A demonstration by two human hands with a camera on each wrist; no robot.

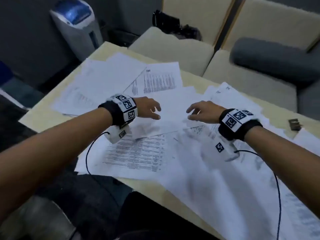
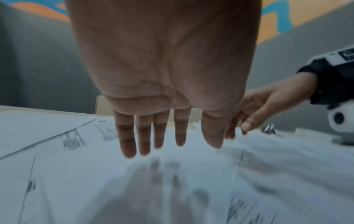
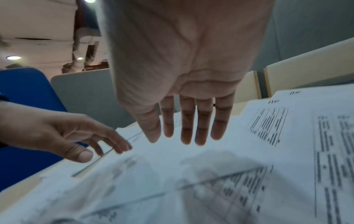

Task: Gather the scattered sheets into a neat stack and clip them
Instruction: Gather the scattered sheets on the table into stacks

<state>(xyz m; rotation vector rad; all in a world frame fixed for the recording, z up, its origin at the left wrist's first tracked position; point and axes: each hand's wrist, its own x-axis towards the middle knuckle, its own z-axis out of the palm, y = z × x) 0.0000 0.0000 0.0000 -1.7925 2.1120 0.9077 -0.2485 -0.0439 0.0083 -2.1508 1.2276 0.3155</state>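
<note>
Several white printed sheets [image 1: 161,84] lie scattered and overlapping across a pale table [image 1: 195,80]. My left hand [image 1: 149,110] hovers over a blank sheet [image 1: 174,108] in the middle, fingers straight and spread, holding nothing. My right hand [image 1: 200,111] hovers opposite it, a short gap between them, fingers also relaxed and empty. From the left wrist view my left hand [image 2: 162,136] hangs just above the paper [image 2: 172,174]; in the right wrist view my right hand [image 3: 189,128] does the same over the sheets [image 3: 229,151]. A dark metal binder clip [image 1: 294,124] sits at the table's right edge.
Cream padded seats [image 1: 173,47] and a grey bolster cushion [image 1: 273,58] stand beyond the table's far side. A white-and-blue appliance [image 1: 78,23] stands at the back left. Cables [image 1: 277,184] run from both wrist cameras over the paper. My dark-clothed lap [image 1: 121,213] lies below the near edge.
</note>
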